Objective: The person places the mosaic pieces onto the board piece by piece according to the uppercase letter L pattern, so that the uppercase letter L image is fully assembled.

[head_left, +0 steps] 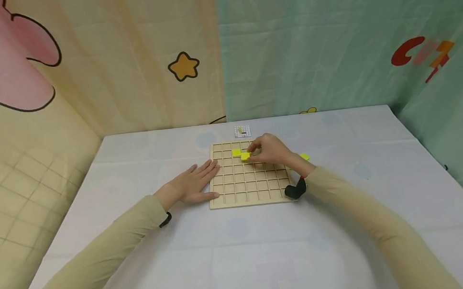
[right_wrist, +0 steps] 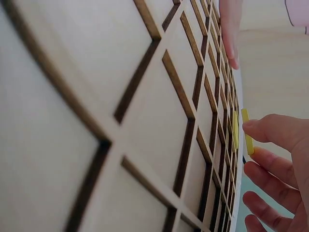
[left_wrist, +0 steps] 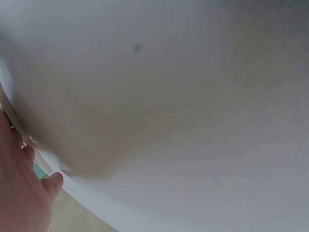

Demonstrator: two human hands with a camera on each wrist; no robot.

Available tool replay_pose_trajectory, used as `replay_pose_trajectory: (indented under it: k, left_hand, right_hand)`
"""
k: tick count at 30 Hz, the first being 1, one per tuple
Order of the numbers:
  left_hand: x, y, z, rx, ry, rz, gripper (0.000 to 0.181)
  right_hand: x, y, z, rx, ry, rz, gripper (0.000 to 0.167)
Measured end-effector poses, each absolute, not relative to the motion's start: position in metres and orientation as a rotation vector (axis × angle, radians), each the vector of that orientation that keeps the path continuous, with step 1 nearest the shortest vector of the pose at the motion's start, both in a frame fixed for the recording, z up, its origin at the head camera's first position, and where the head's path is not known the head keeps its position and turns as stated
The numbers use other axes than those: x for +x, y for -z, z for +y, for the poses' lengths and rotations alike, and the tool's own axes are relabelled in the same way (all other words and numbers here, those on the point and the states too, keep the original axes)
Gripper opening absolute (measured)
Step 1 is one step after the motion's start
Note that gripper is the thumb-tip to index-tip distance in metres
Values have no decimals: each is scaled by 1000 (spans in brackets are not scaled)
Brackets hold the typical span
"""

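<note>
A yellow tile is pinched between thumb and fingertip of the right hand, above the upper part of the gridded wooden board; in the right wrist view a narrow gap is seen between tile and board, so the piece is judged not yet seated. The remaining fingers of that hand are held loosely apart from the tile. A second yellow tile lies on the board, just beside the held one, on its left and slightly farther back. The left hand is laid with fingers straight and thumb spread, its tips at the left edge of the board. Another yellow tile is noted near the right wrist, partly hidden. A small printed card lies on the worktop beyond the far edge. For a clean placement, the tile should be levelled before being lowered, since by the right wrist view it is presented at a slight tilt and a corner could be caught on a cell wall. The cell should be checked against the neighbouring tile, the pinch released only once all edges are inside, and light steadying pressure maintained at the board's left edge.
</note>
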State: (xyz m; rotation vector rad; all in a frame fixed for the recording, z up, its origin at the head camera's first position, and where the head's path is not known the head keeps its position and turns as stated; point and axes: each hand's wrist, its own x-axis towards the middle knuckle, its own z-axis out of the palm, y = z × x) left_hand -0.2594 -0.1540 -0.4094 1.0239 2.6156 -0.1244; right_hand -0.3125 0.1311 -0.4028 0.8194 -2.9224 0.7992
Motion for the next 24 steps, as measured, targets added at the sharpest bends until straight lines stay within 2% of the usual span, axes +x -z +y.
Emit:
replay_pose_trajectory:
  k: [24]
  left_hand:
    - [-260,410,-155,1017,105,2613,85]
  right_hand:
    - [-315,414,109,795,-803,-2947,31]
